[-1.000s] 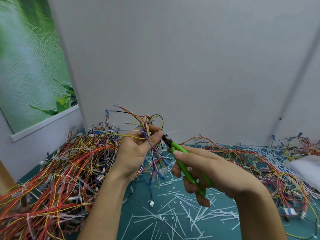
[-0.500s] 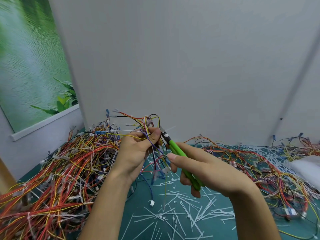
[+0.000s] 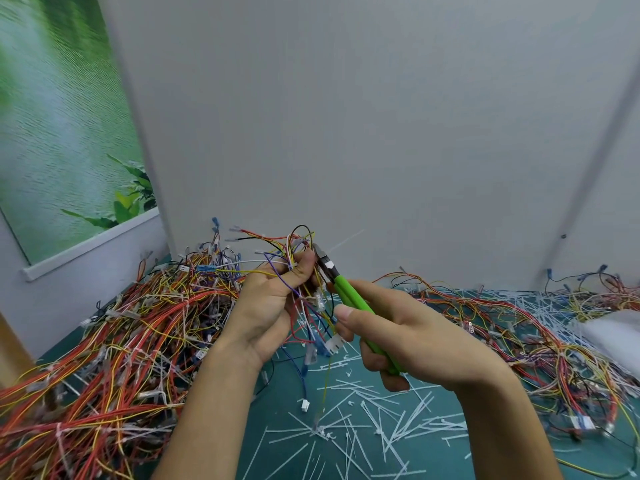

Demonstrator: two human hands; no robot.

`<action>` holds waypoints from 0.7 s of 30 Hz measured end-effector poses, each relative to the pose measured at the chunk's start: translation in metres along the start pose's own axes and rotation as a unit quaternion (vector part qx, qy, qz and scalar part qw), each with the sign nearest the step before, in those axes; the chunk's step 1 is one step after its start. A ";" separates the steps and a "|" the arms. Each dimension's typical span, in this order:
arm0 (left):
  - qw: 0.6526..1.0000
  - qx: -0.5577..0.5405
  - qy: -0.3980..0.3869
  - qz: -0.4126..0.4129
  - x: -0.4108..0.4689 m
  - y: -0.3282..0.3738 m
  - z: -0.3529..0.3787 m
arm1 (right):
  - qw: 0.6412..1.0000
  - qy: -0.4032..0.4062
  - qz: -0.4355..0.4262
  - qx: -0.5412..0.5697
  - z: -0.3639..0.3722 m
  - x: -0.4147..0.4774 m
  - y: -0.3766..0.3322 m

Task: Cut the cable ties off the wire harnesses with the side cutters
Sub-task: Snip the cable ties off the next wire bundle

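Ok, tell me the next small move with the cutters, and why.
Probably squeeze the cutters to snip the tie: their tip sits beside the wire bundle the left hand holds up, and the right hand grips the handles.

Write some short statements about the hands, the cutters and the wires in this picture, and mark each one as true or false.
1. The right hand grips the side cutters by their green handles. True.
2. The left hand holds nothing. False: its fingers are curled round a wire harness, which it holds up above the table.
3. The metal head of the side cutters sits close beside the fingertips of the left hand. True.
4. The mat under the hands is red. False: it is teal green, and white cut cable ties lie scattered on it.
5. A pile of harnesses lies to the left of the left arm. True.
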State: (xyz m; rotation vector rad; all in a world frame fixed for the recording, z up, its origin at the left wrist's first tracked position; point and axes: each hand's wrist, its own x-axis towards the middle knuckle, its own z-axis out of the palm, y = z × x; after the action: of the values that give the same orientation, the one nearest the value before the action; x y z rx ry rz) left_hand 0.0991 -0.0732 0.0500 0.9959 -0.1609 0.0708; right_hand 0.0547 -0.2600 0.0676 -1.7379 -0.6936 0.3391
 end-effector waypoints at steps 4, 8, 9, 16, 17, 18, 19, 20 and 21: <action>1.000 0.010 0.003 0.009 0.001 -0.002 0.000 | 1.000 0.006 0.004 -0.003 -0.001 0.000 -0.001; 0.998 0.051 0.015 0.026 0.000 -0.005 0.001 | 1.000 0.010 0.007 -0.015 0.000 -0.001 -0.002; 0.997 0.060 0.022 0.032 0.000 -0.006 0.001 | 1.000 0.011 0.007 -0.016 0.000 -0.001 -0.002; 0.995 0.083 0.040 0.034 0.001 -0.008 0.002 | 1.000 0.007 0.006 0.001 0.000 0.000 0.001; 0.996 0.082 0.035 0.031 0.000 -0.008 0.002 | 1.000 0.004 0.008 0.006 -0.001 0.000 0.001; 0.996 0.078 0.031 0.029 0.000 -0.007 0.002 | 1.000 0.002 0.009 0.010 -0.001 -0.001 0.000; 0.997 0.074 0.027 0.026 0.000 -0.007 0.002 | 1.000 0.000 0.010 0.014 -0.002 -0.001 0.000; 0.997 0.069 0.026 0.025 -0.001 -0.006 0.003 | 1.000 -0.002 0.012 0.018 -0.002 -0.002 -0.001; 0.997 0.063 0.027 0.026 -0.001 -0.006 0.003 | 1.000 -0.003 0.015 0.022 -0.003 -0.002 -0.002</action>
State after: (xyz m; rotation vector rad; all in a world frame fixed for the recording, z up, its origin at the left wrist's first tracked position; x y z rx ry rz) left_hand 0.0986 -0.0791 0.0461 1.1151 -0.1327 0.1566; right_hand 0.0541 -0.2631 0.0696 -1.7066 -0.6609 0.3774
